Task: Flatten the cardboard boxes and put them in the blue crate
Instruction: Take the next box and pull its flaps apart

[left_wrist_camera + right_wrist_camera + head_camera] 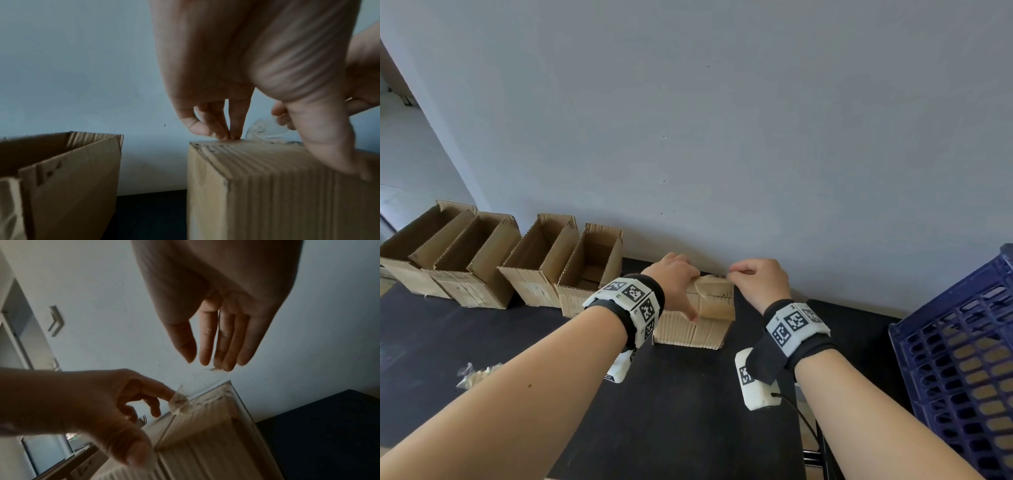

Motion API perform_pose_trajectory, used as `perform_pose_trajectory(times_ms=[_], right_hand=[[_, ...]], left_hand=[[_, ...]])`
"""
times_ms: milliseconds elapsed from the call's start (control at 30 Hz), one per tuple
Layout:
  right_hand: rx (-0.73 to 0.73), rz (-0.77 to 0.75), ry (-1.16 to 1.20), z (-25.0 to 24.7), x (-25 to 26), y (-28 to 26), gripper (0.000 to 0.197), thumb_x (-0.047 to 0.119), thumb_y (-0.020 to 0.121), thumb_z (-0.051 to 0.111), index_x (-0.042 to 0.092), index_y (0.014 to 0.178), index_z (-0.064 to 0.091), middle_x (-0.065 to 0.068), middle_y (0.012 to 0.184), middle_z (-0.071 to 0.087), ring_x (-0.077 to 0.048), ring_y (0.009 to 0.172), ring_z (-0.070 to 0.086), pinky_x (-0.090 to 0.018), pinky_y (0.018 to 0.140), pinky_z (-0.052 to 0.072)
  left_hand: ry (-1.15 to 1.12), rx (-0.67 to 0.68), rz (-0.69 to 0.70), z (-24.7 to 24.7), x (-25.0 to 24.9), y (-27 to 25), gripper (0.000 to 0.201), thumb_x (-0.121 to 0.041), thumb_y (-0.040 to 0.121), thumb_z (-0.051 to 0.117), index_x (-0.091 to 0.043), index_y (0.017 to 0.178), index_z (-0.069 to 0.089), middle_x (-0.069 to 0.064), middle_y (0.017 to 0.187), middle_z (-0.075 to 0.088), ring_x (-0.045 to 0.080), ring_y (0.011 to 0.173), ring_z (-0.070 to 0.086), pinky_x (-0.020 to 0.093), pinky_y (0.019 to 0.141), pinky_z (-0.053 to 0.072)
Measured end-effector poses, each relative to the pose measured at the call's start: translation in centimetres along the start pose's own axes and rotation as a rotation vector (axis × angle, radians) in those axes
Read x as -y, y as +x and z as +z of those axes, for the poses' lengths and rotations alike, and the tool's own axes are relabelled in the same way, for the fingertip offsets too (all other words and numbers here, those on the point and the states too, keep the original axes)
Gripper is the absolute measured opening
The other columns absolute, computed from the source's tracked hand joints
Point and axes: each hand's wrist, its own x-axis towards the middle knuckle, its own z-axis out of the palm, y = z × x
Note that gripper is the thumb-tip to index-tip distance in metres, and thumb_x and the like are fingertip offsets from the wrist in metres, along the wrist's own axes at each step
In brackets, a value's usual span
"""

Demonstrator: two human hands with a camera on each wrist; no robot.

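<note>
A closed cardboard box [698, 329] stands on the black table [534, 346] against the wall. My left hand [681, 287] grips it from above, fingers curled on the far top edge and thumb down the near side [329, 146]. My right hand [743, 274] hovers just right of the box's top and pinches a strip of clear tape [180, 400] that still sticks to the far top edge. The strip [265, 131] stretches up from the box [267, 186] to the right fingertips [218, 363]. The blue crate [955, 359] stands at the right, tan cardboard showing through its lattice.
Several open cardboard boxes [482, 253] line the wall to the left; the nearest one [61, 178] is a short gap from the held box. A crumpled wad of clear tape [476, 375] lies at the table's front left. The grey wall is directly behind.
</note>
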Motion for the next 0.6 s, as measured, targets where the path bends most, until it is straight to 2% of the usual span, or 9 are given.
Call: perform_pose_trajectory(times_ms=[133,200,267,333,433,533,600], right_hand=[[0.101,-0.064,-0.060,0.7,0.1,-0.3,0.038,0.036,0.072,0.077,0.021,0.106,0.071,0.007,0.100,0.070,-0.009,0.099,0.062,-0.019,0.086,0.044],[0.127,-0.119,-0.207,1.4,0.3,-0.4,0.046,0.045,0.068,0.076,0.026,0.109,0.069,0.008,0.101,0.068,-0.011,0.105,0.056,-0.026,0.092,0.045],[0.108,-0.180,-0.423,2.1,0.6,-0.7,0.042,0.051,0.068,0.073,0.028,0.103,0.069,0.006,0.104,0.063,-0.017,0.108,0.047,-0.031,0.092,0.041],[0.086,-0.213,-0.506,2.7,0.8,-0.9,0.031,0.046,0.072,0.072,0.022,0.091,0.070,0.002,0.106,0.056,-0.020,0.106,0.044,-0.030,0.088,0.039],[0.051,-0.215,-0.450,3.0,0.7,-0.9,0.013,0.024,0.081,0.064,0.015,0.086,0.071,-0.002,0.105,0.054,-0.021,0.099,0.054,-0.026,0.078,0.039],[0.011,-0.190,-0.257,2.4,0.8,-0.6,0.024,0.009,0.082,0.058,0.018,0.100,0.071,0.000,0.098,0.069,-0.018,0.094,0.063,-0.021,0.081,0.044],[0.021,-0.174,-0.177,1.8,0.7,-0.4,0.029,0.003,0.079,0.059,0.018,0.100,0.072,0.001,0.092,0.072,-0.015,0.090,0.064,-0.020,0.083,0.046]], left_hand=[[-0.074,0.000,-0.015,0.2,0.0,0.3,0.085,-0.049,0.065,0.079,-0.016,0.136,0.046,0.003,0.126,0.046,0.022,0.121,0.039,0.032,0.100,0.034],[-0.099,-0.006,-0.024,0.4,0.1,0.4,0.090,-0.048,0.064,0.081,-0.017,0.139,0.042,0.003,0.127,0.046,0.022,0.122,0.039,0.031,0.101,0.033],[-0.115,-0.007,-0.032,0.4,0.1,0.4,0.091,-0.047,0.063,0.082,-0.017,0.140,0.042,0.002,0.127,0.046,0.022,0.121,0.039,0.030,0.100,0.034],[-0.129,-0.004,-0.037,0.4,0.2,0.4,0.090,-0.047,0.063,0.082,-0.017,0.139,0.042,0.002,0.127,0.047,0.021,0.121,0.039,0.030,0.099,0.033],[-0.133,-0.002,-0.039,0.5,0.2,0.4,0.089,-0.047,0.063,0.082,-0.017,0.138,0.042,0.001,0.126,0.047,0.021,0.121,0.039,0.030,0.100,0.033],[-0.151,0.004,-0.048,0.4,0.3,0.4,0.090,-0.046,0.063,0.082,-0.018,0.138,0.042,0.001,0.127,0.047,0.021,0.121,0.038,0.032,0.101,0.034],[-0.155,0.014,-0.055,0.3,0.3,0.4,0.091,-0.046,0.063,0.083,-0.019,0.139,0.041,0.001,0.128,0.046,0.021,0.122,0.038,0.034,0.102,0.034]])
